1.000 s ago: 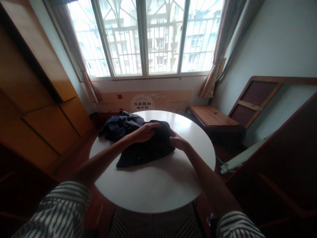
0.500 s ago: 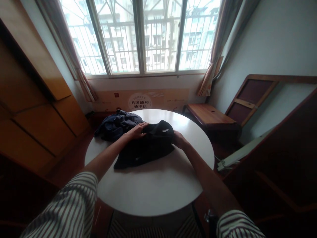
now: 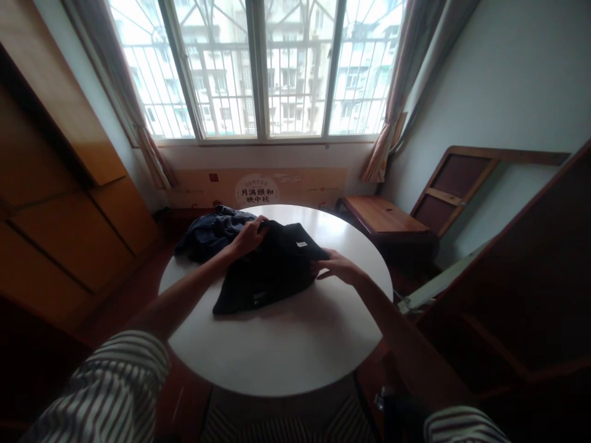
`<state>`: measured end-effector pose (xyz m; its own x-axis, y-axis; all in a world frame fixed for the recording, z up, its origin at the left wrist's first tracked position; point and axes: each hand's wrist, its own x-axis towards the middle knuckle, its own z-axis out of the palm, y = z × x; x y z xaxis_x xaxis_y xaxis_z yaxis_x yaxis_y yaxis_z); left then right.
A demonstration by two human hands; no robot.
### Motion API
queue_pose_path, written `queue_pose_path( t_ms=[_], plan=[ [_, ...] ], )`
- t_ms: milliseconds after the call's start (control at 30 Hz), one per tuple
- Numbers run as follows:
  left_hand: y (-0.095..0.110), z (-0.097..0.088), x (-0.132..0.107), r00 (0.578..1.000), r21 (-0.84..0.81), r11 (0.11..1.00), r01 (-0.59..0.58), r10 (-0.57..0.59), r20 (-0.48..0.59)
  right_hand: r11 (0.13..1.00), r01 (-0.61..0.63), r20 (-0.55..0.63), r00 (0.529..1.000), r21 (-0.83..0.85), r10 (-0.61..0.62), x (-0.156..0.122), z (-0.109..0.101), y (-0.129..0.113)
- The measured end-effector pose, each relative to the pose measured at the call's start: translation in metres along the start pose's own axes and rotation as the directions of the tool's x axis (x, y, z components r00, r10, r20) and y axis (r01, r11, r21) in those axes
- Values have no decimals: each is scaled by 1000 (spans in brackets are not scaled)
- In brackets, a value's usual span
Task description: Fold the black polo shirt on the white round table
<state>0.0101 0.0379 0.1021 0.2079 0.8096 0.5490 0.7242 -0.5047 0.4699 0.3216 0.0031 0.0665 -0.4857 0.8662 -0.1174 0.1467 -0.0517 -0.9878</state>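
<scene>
**Handling a black garment [image 3: 270,274] on a round white table [image 3: 281,360]**

The left hand [image 3: 248,237] is pinching the garment's upper edge, fingers curling over the fold, while the right hand [image 3: 336,267] is lying open, fingers spread and touching its right side. The garment is sitting mid-table, with a crumpled navy garment [image 3: 212,234] lying just beside it, toward the table's far edge.

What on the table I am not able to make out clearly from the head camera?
Head view:
White label on the black garment: too small to read.
Navy garment: its shape is partly hidden by the left hand and the black garment.
Black garment's edge: hidden by the right hand.
</scene>
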Motion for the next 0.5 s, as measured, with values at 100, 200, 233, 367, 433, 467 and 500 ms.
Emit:
queue_pose_path(
  t_ms=[100, 200, 233, 367, 433, 467, 500],
  plan=[
    [19, -36, -1, 969, -19, 1000, -15, 10, -248, 975, 209, -127, 972, 77, -198, -12, -17, -27],
    [42, -77, -3, 909, -43, 995, -86, 61, -413, 884, 461, -228, 871, 74, -435, -31, -33, -72],
    [53, -92, -5, 892, -45, 993, -114, 82, -445, 840, 540, -255, 820, 54, -512, -39, -35, -90],
    [103, -155, -5, 858, -31, 977, -210, 169, -485, 634, 769, -348, 576, -76, -740, -63, -33, -160],
    [118, -185, 9, 849, 42, 968, -247, 237, -473, 575, 810, -338, 513, -114, -789, -63, -35, -191],
    [120, -197, 20, 839, 86, 964, -252, 262, -477, 560, 818, -332, 496, -132, -802, -59, -38, -204],
    [117, -205, 34, 836, 123, 962, -245, 274, -476, 559, 814, -325, 493, -156, -807, -51, -41, -214]
  ],
)
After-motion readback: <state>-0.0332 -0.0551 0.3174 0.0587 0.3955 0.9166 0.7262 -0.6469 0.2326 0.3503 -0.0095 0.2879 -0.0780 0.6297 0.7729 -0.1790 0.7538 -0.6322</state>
